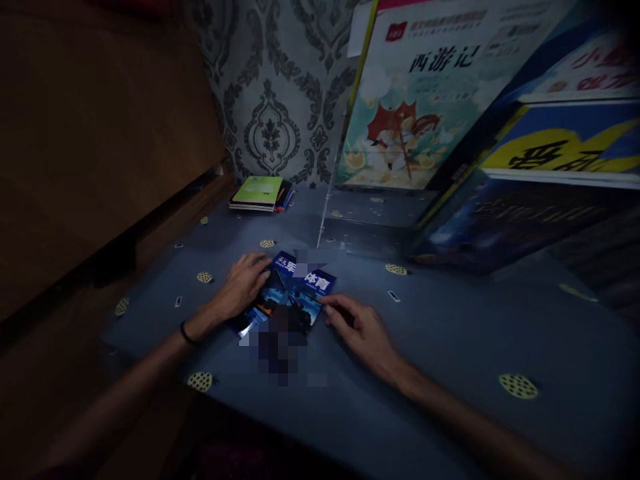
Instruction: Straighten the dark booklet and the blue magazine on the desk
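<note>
My left hand (243,283) rests flat on the blue magazine's (290,293) edge at nine o'clock; my right hand (361,331) touches its corner at four o'clock. It lies on the blue table (450,333). A green-topped book stack (260,193) sits at twelve o'clock

Room, dimly lit; no window or lamp in sight.

Far wall (273,87): grey wallpaper with a pale damask pattern.

Left: brown wooden panel (95,127), plain, slanting from near to far, with a dark ledge along its foot.

Centre: table (450,347) under a blue-grey cloth dotted with small yellow-and-black round motifs, reaching from the near edge to the far wall.

Far left of the table: low stack of books (260,193), green cover on top, lying just before the wallpaper.

Right: large illustrated book (425,100) with Chinese characters and a cartoon figure, leaning upright; beside it, further right, blue and yellow book covers (565,147), tilted, the lowest one dark.
</note>
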A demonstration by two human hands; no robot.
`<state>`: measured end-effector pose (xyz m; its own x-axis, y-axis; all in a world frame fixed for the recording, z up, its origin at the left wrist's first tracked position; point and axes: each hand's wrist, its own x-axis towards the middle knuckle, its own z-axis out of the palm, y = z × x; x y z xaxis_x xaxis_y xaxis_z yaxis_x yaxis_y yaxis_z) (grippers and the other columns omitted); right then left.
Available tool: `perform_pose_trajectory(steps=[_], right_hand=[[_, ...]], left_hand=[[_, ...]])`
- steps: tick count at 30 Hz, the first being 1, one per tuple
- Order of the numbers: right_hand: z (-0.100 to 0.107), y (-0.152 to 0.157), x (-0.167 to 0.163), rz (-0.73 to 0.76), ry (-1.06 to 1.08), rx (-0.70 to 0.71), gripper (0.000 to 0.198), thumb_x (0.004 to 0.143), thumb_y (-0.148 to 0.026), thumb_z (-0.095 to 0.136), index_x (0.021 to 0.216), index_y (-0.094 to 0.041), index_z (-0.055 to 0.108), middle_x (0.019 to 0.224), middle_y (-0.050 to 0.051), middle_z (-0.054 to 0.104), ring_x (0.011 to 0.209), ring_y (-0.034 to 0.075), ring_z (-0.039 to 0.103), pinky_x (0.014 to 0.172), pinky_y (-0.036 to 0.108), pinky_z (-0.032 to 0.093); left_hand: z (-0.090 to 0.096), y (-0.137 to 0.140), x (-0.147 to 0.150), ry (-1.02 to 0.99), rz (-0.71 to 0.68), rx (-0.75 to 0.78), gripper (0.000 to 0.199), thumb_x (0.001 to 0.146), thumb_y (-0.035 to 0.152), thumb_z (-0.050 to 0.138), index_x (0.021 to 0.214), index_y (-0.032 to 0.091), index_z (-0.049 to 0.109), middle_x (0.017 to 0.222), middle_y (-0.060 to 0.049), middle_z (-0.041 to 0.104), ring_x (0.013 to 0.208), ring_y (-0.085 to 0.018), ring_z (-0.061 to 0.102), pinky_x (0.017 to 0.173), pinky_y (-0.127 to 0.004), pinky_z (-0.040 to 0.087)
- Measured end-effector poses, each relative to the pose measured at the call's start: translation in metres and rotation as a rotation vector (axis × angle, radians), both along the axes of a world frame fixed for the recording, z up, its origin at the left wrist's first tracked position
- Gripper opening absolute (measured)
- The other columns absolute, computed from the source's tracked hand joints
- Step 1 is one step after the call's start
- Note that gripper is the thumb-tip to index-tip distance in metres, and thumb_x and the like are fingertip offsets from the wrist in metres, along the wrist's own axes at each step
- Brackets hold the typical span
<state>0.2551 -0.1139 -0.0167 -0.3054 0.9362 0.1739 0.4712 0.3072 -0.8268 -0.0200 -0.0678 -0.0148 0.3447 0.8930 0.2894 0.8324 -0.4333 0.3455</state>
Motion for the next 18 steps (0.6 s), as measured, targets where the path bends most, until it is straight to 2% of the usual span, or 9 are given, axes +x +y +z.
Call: perform_pose_trajectory(steps=[3, 6, 8, 18], right_hand=[[0.001, 0.005, 0.003, 0.029, -0.08, 0.16, 0.024, 0.096, -0.028, 0.047, 0.104, -0.022, 0.069, 0.097, 0.007, 0.07, 0.077, 0.02, 0.068, 0.069, 0.034, 0.057], [-0.003, 0.015, 0.006, 0.048, -0.147, 0.322, 0.024, 0.097, -0.024, 0.049, 0.108, -0.021, 0.069, 0.106, 0.01, 0.069, 0.098, 0.025, 0.067, 0.086, 0.043, 0.057], [-0.007, 0.022, 0.007, 0.053, -0.185, 0.385, 0.024, 0.096, -0.023, 0.05, 0.11, -0.02, 0.069, 0.11, 0.011, 0.069, 0.104, 0.027, 0.064, 0.091, 0.048, 0.056], [-0.014, 0.029, 0.015, -0.01, -0.234, 0.332, 0.031, 0.097, -0.023, 0.049, 0.118, -0.022, 0.071, 0.116, 0.012, 0.069, 0.11, 0.03, 0.064, 0.093, 0.054, 0.055]], left_hand=[[-0.011, -0.001, 0.005, 0.105, -0.004, -0.028, 0.044, 0.104, 0.04, 0.042, 0.143, 0.022, 0.051, 0.156, -0.012, 0.045, 0.151, -0.032, 0.029, 0.117, -0.058, 0.034], [-0.016, -0.001, 0.007, 0.15, 0.008, -0.061, 0.047, 0.105, 0.042, 0.04, 0.147, 0.023, 0.046, 0.159, -0.012, 0.042, 0.153, -0.032, 0.024, 0.118, -0.06, 0.032], [-0.015, -0.001, 0.007, 0.161, 0.005, -0.058, 0.048, 0.105, 0.043, 0.04, 0.147, 0.022, 0.046, 0.159, -0.013, 0.042, 0.154, -0.032, 0.024, 0.119, -0.06, 0.032], [-0.01, 0.003, 0.005, 0.22, -0.033, -0.066, 0.053, 0.105, 0.049, 0.037, 0.151, 0.023, 0.041, 0.161, -0.013, 0.037, 0.154, -0.033, 0.022, 0.119, -0.062, 0.031]])
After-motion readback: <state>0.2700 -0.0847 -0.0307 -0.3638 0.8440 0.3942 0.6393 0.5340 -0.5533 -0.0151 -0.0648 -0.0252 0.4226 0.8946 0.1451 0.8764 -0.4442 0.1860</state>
